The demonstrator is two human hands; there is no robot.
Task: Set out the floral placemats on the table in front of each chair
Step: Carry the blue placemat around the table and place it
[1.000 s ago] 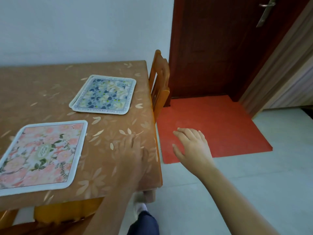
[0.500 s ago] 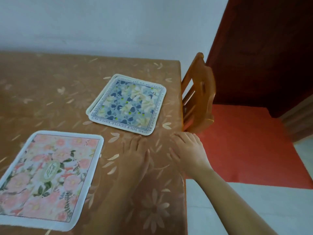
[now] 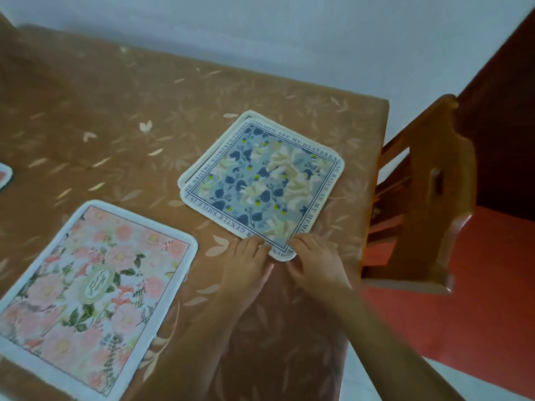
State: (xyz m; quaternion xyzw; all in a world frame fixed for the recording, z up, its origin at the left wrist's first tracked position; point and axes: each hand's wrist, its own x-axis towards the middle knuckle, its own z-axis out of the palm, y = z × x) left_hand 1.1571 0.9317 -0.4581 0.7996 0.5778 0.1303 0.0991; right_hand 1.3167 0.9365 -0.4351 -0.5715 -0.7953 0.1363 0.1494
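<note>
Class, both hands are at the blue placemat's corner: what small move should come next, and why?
Probably peel up the top blue placemat by its near corner: the left hand and right hand both touch that corner, and a second mat's edge shows beneath it.

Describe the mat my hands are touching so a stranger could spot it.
On the brown leaf-patterned table, look to the right edge beside the wooden chair. The blue placemat lies there askew, left hand and right hand at its near corner. Unlike the pink placemat, it has lettering round its border.
</note>
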